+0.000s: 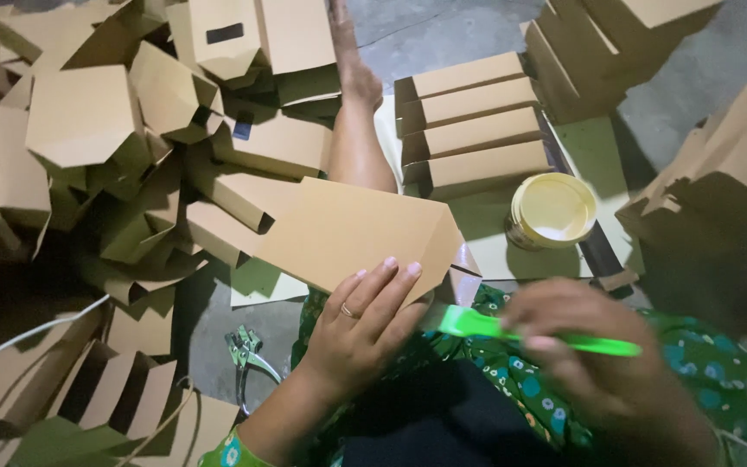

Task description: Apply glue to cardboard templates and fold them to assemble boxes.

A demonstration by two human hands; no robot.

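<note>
My left hand (363, 322) presses flat on a brown cardboard box (347, 229) resting over my lap, fingers spread on its near edge; a ring shows on one finger. My right hand (594, 350) is blurred and grips a bright green brush (512, 332), whose head points left at the box's lower right flap. A round tin of yellow glue (553, 210) stands open just beyond the box on a pale green sheet (494, 246). My bare leg (356, 130) stretches forward past the box.
A big heap of folded brown boxes (114, 130) fills the left side. Several flat boxes (473, 121) lie in a row beyond the tin. More boxes (719, 182) stack at right and top right. Metal pliers (246, 355) lie on the grey floor near my left arm.
</note>
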